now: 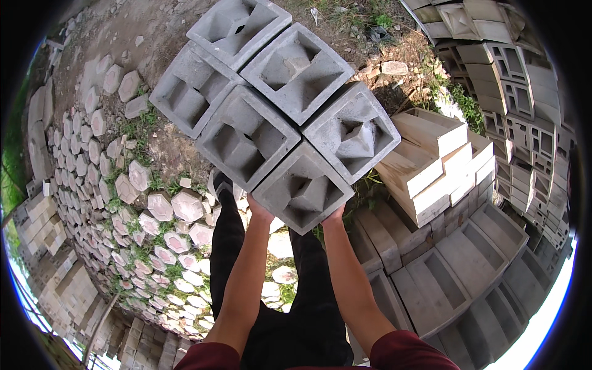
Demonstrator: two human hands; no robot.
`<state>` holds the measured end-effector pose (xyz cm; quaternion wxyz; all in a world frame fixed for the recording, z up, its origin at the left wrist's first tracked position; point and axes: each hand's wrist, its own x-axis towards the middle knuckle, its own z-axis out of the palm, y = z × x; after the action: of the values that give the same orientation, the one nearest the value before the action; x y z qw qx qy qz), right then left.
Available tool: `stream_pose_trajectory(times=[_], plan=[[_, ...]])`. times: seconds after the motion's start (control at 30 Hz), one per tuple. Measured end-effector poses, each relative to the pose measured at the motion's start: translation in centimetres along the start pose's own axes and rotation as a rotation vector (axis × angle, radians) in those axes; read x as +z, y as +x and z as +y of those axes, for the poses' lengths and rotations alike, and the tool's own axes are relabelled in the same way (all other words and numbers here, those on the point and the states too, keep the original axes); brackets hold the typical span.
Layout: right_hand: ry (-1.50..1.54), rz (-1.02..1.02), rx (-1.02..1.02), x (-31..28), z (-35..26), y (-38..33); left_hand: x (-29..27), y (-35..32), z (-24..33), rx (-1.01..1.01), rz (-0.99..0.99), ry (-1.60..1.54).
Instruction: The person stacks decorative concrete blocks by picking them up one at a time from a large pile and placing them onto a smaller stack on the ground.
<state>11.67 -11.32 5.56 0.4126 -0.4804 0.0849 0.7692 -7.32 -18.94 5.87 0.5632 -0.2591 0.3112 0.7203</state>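
Observation:
A square grey concrete block with a slanted, twisted hollow is the nearest of a tight cluster of like blocks. Against its left side is my left hand, and my right hand grips the opposite side. Most fingers of both hands are hidden behind the block. Beyond it, a second block and a third block sit right at its far edges. Several more, such as the block at the far end, fit closely behind these.
Hexagonal pavers with grass between them cover the ground to the left. Pale blocks are piled on the right, above rows of grey hollow blocks. A tall block stack stands at the far right. My legs are below.

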Motion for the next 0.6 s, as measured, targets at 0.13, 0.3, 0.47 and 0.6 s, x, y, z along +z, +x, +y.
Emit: stream_pose_trajectory(times=[0.13, 0.3, 0.47, 0.6], plan=[[0.008, 0.04, 0.017, -0.2, 0.0, 0.4, 0.8, -0.2, 0.2, -0.042, 0.024, -0.032], [-0.033, 0.032, 0.016, 1.1, 0.1, -0.8, 1.2, -0.5, 0.0, 0.022, 0.051, -0.021], [-0.086, -0.084, 0.025, -0.9, -1.6, -0.8, 0.8, -0.4, -0.1, 0.027, 0.079, -0.03], [0.104, 0.149, 0.01, -3.2, -1.5, 0.4, 0.9, -1.3, 0.5, 0.035, 0.049, -0.074]])
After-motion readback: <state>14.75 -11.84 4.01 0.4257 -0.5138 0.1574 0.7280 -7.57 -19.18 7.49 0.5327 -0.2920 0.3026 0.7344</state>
